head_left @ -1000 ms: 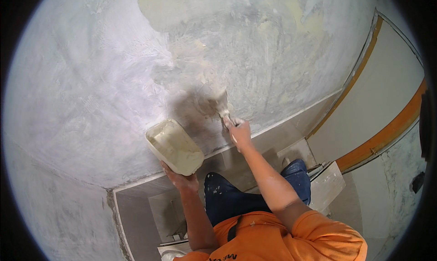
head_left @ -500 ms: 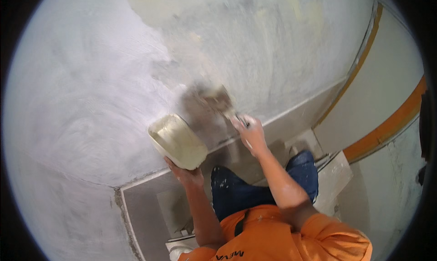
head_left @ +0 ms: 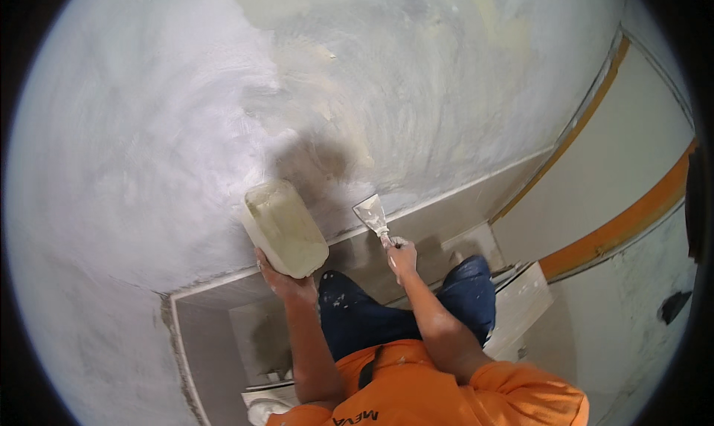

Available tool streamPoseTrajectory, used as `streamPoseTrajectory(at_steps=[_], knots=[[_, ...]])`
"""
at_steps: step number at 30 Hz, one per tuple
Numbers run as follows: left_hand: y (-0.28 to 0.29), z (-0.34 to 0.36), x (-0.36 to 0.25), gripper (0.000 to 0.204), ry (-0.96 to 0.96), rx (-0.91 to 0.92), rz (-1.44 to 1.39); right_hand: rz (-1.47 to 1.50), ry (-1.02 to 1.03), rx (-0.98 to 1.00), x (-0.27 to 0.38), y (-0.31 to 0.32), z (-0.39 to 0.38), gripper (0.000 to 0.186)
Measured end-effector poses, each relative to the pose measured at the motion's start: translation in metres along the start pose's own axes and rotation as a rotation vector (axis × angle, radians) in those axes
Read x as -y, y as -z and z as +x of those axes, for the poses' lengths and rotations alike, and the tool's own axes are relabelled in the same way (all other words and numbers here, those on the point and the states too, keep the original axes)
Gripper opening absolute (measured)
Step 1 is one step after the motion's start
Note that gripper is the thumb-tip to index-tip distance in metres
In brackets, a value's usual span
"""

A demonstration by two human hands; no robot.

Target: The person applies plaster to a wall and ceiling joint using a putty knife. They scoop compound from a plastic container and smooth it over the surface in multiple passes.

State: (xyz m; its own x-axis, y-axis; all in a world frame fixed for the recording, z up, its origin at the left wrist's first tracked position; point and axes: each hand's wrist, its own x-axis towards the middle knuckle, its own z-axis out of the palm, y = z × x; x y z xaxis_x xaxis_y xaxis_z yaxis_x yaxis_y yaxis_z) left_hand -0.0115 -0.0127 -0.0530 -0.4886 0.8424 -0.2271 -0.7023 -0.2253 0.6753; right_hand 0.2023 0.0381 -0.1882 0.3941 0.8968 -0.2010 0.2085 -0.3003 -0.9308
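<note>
One pale tub (head_left: 260, 227) is held by the left grip (head_left: 288, 279) in the head view, at twelve o'clock from it. Creamy stuff (head_left: 297, 233) is inside. The right grip (head_left: 402, 258) is closed around a scraper (head_left: 371, 211), and the flat end points to eleven o'clock. The tub is at nine o'clock from the scraper. A big patchy wall (head_left: 312, 76) is at twelve o'clock. Blue pants (head_left: 357, 318) are at six o'clock from the right grip.
</note>
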Motion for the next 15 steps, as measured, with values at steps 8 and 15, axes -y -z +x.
streamPoseTrajectory(at_steps=[8, 15], knots=[[-0.003, -0.003, 0.031, 0.067, 0.119, 0.14, -0.067, 0.44, 0.219, 0.158, 0.141, 0.042, 0.001, 0.025], [-0.003, 0.0, 0.021, 0.07, 0.227, 0.1, -0.065, 0.408, -0.013, 0.255, 0.032, 0.002, 0.049, 0.028]])
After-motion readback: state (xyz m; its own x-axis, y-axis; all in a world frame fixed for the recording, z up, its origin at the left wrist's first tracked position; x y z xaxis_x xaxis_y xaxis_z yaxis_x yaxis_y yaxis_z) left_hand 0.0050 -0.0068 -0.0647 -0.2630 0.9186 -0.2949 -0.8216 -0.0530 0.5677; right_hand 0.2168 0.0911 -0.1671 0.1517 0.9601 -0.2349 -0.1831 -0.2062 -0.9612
